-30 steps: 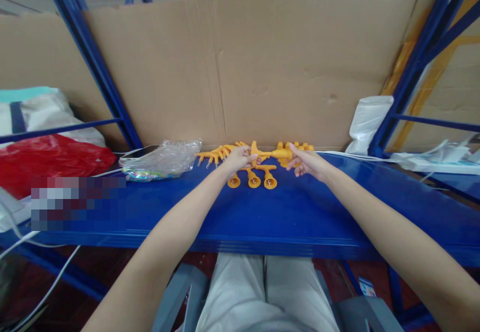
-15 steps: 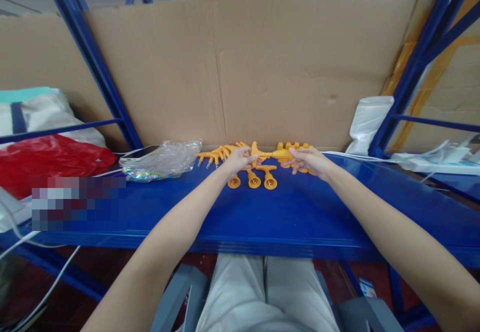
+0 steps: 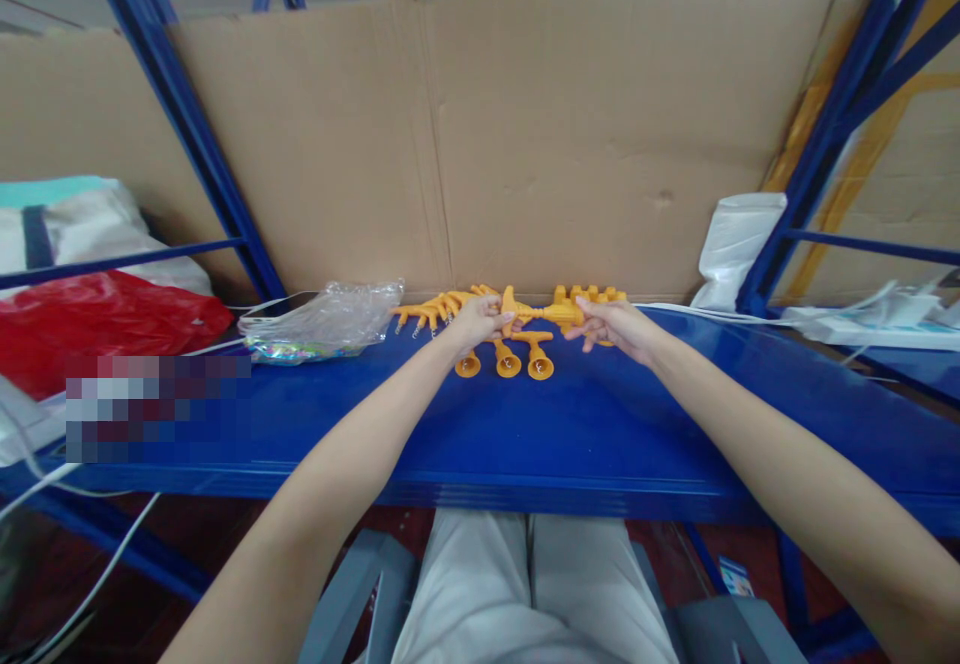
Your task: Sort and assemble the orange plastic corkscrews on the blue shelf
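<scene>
At the back of a blue shelf [image 3: 570, 424], against a cardboard sheet, lies a cluster of orange plastic parts. My left hand [image 3: 480, 319] is closed on one end of a slim orange piece [image 3: 525, 312]. Pinching its other end is my right hand [image 3: 613, 328], next to a pile of chunky orange parts [image 3: 592, 296]. Three orange trumpet-shaped pieces [image 3: 508, 358] stand in a row just in front of my hands. To the left of my left hand lie several orange comb-like pieces [image 3: 427, 308].
A clear plastic bag [image 3: 322, 322] lies left of the orange parts, with a red bag [image 3: 97, 319] and white bundles further left. A white bag [image 3: 739, 244] and white cables [image 3: 855, 319] sit at the right. Blue rack posts [image 3: 187, 124] frame both sides.
My right hand opened and shifted briefly over the chunky parts, then pinched the slim piece again. My left hand and the trumpet-shaped pieces stayed put.
</scene>
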### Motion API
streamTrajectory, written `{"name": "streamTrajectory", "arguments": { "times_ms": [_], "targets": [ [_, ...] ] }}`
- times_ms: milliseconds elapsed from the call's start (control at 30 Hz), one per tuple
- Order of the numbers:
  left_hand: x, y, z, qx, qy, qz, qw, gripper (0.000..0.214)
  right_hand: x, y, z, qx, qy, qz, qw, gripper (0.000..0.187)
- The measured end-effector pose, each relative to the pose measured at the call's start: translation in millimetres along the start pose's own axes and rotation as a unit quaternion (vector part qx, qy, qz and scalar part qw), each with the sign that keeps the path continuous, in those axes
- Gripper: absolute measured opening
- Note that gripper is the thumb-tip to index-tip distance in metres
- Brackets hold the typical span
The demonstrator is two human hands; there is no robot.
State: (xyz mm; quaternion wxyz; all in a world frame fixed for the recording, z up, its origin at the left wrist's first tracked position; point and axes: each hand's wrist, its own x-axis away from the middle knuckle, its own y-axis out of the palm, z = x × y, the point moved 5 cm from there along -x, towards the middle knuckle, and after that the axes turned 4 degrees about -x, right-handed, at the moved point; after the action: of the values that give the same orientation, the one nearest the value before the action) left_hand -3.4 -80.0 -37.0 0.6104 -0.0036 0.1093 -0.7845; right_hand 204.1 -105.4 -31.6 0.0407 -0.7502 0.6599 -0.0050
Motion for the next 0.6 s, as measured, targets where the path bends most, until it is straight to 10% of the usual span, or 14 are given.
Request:
{"name": "streamTrajectory", "arguments": {
  "times_ms": [600],
  "targets": [
    [0.5, -1.6, 2.3, -0.011, -0.011, 0.007, 1.000, 0.008, -1.3, -5.4, -2.7, 0.028, -0.017, -0.004, 0.999, 0.006]
  ]
}}
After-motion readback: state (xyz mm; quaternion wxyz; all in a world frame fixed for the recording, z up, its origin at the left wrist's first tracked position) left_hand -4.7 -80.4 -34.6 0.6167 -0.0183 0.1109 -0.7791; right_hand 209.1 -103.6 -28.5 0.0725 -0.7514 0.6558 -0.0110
